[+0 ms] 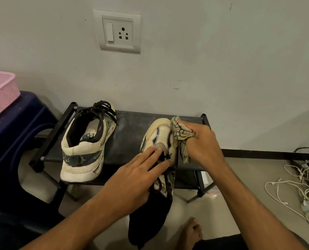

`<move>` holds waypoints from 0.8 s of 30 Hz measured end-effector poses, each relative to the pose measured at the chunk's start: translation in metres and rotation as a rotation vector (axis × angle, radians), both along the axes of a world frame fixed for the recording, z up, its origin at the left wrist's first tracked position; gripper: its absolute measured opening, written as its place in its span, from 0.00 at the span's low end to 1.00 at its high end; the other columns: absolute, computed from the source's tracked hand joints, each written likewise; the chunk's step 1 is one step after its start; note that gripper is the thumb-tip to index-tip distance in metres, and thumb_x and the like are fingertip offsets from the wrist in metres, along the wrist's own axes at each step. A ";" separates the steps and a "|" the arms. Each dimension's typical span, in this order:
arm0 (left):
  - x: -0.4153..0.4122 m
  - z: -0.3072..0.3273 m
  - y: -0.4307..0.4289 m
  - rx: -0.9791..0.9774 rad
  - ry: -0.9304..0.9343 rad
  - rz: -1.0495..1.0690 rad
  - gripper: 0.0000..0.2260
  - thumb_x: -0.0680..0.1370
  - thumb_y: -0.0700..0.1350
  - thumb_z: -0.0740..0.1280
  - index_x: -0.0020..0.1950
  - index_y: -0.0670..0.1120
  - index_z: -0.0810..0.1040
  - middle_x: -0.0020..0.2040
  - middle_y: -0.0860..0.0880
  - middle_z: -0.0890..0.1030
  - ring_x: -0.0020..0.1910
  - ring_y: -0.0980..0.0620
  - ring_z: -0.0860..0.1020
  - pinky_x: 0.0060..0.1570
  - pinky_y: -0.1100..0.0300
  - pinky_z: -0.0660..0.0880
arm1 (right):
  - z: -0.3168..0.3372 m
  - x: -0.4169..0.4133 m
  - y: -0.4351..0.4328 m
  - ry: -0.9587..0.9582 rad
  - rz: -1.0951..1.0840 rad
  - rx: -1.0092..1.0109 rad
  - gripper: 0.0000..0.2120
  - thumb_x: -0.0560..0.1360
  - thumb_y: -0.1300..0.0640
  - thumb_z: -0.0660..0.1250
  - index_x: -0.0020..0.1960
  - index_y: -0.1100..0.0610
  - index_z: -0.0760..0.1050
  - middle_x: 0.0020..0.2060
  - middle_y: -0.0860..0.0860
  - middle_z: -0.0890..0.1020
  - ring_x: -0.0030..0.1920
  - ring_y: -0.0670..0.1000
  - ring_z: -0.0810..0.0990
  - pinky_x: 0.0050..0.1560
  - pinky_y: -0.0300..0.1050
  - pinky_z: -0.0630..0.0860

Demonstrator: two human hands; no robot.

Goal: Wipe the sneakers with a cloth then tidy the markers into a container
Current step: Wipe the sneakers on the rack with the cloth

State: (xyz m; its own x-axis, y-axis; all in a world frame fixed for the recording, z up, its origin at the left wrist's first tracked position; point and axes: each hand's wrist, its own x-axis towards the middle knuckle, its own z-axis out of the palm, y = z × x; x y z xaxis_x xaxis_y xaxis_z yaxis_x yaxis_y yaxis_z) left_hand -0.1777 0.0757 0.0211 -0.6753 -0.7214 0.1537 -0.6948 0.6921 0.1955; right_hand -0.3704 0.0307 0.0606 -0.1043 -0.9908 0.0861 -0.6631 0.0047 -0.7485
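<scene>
Close against the wall, a black rack (128, 123) carries both sneakers. The left sneaker (85, 141) sits at its left end, heel over the front edge. The right sneaker (161, 134) lies near the right end under the left hand (132, 179), whose straight fingers press on it. The right hand (202, 143) clutches a bunched cloth (180, 134) against its toe.

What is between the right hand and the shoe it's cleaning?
A crumpled cloth. The right hand grips it against the toe of the sneaker that the left hand steadies; the head view shows it.
</scene>
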 end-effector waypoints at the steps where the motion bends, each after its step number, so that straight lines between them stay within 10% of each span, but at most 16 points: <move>1: -0.003 -0.002 0.004 0.018 0.012 0.014 0.39 0.71 0.39 0.69 0.77 0.54 0.56 0.79 0.49 0.53 0.78 0.50 0.47 0.64 0.62 0.57 | -0.002 0.001 0.000 0.010 0.006 0.000 0.26 0.77 0.68 0.57 0.64 0.44 0.77 0.50 0.43 0.84 0.49 0.42 0.80 0.52 0.42 0.80; 10: -0.015 -0.002 0.005 0.092 -0.032 0.141 0.42 0.74 0.51 0.67 0.79 0.51 0.43 0.77 0.48 0.31 0.75 0.49 0.29 0.75 0.53 0.45 | -0.007 0.004 0.005 0.126 0.020 0.019 0.29 0.76 0.70 0.58 0.72 0.47 0.70 0.57 0.48 0.82 0.47 0.42 0.78 0.40 0.26 0.74; 15: -0.011 -0.012 0.009 0.120 -0.141 0.125 0.44 0.76 0.47 0.61 0.75 0.47 0.28 0.72 0.44 0.23 0.70 0.48 0.22 0.75 0.49 0.37 | -0.027 0.029 0.022 0.362 0.089 -0.251 0.31 0.77 0.70 0.59 0.77 0.52 0.61 0.76 0.50 0.61 0.77 0.51 0.58 0.75 0.48 0.60; 24: -0.012 -0.013 0.011 0.112 -0.132 0.127 0.40 0.78 0.44 0.58 0.75 0.44 0.28 0.73 0.40 0.25 0.71 0.44 0.24 0.75 0.48 0.37 | -0.049 0.028 0.023 0.611 0.048 -0.367 0.26 0.75 0.67 0.54 0.72 0.58 0.70 0.72 0.58 0.69 0.73 0.62 0.65 0.64 0.60 0.73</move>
State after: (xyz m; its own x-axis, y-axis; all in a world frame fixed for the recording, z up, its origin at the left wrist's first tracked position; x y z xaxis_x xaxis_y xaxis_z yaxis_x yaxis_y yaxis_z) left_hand -0.1892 0.0868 0.0083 -0.5866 -0.8097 -0.0159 -0.7999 0.5761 0.1682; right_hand -0.3427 0.0533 0.0117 0.1123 -0.8889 0.4440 -0.9576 -0.2161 -0.1904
